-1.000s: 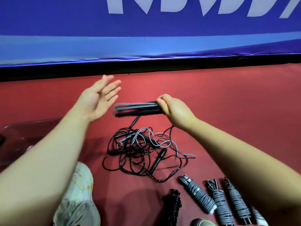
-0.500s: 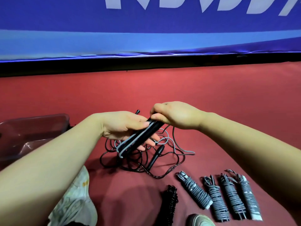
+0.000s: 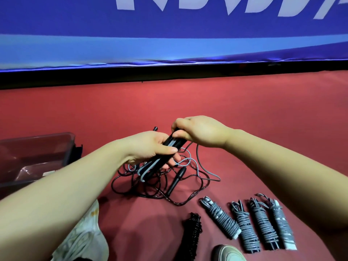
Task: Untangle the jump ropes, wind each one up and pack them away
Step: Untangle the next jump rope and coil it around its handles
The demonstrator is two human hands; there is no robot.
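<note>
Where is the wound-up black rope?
The black wound rope lies low in the head view, on the red floor, just left of the four grey wound ropes, below the tangled pile.

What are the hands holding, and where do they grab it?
The jump rope bundle, handles and grey cord folded together. The right hand pinches its upper end; the left hand grips round its middle.
</note>
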